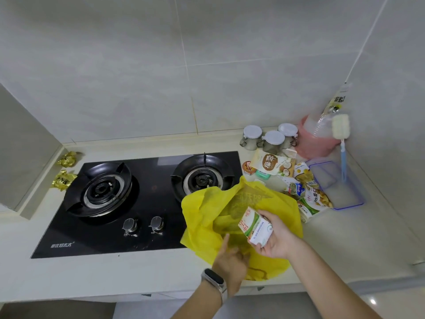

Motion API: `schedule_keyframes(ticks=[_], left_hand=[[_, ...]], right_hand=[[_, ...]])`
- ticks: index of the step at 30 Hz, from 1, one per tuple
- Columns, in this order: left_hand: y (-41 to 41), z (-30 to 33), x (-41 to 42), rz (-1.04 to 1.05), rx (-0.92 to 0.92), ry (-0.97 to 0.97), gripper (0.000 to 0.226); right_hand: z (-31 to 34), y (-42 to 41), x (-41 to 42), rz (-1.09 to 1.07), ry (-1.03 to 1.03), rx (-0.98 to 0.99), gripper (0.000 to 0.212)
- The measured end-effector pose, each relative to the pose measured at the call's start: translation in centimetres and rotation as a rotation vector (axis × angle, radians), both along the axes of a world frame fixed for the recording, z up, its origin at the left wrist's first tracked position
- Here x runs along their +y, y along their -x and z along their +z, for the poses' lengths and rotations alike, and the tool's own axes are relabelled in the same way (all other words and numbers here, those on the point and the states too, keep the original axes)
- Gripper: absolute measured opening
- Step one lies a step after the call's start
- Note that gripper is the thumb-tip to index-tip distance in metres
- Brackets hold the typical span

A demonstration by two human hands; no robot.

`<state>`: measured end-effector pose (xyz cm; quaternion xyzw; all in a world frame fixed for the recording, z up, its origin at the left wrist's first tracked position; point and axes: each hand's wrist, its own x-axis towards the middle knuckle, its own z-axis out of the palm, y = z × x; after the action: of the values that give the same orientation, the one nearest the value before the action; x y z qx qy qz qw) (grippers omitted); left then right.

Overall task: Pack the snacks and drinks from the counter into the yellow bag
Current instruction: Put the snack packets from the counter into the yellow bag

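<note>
The yellow bag [202, 217] lies crumpled on the counter to the right of the stove, its mouth facing me. My right hand [279, 240] grips a white-and-green drink carton [255, 227] just above the bag's opening. My left hand [231, 261] pinches the bag's near edge and wears a watch at the wrist. Behind the bag, a heap of snacks [305, 187] lies on the counter, with a coconut snack pouch [272, 164] on top and a small round cup [248, 167] beside it.
A black two-burner gas stove [138, 203] fills the counter's left. Two gold-wrapped packets [65, 169] lie at its far left. Three lidded glass jars [271, 138], a pink bag [315, 141], a hanging brush [341, 134] and a clear blue-rimmed tray [340, 187] crowd the back right corner.
</note>
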<state>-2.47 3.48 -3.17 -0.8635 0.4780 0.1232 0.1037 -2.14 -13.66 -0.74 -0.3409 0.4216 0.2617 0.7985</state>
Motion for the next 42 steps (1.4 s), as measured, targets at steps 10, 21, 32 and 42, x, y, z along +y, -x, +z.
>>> schedule_keyframes(ticks=[10, 21, 32, 42], left_hand=[[-0.7, -1.4, 3.1, 0.264, 0.437, 0.148, 0.056], [-2.6, 1.6, 1.1, 1.018, 1.094, 0.757, 0.036], [-4.0, 3.2, 0.7, 0.907, 0.947, 0.897, 0.041], [-3.1, 5.1, -1.4, 0.982, 1.046, 1.032, 0.042]], right_hand=[[-2.4, 0.2, -5.0, -0.061, 0.291, 0.059, 0.047], [-5.4, 1.5, -3.7, -0.239, 0.288, 0.007, 0.054], [-4.8, 0.6, -3.8, 0.268, 0.724, 0.002, 0.043], [-3.2, 2.6, -8.0, 0.42, 1.061, -0.197, 0.029]])
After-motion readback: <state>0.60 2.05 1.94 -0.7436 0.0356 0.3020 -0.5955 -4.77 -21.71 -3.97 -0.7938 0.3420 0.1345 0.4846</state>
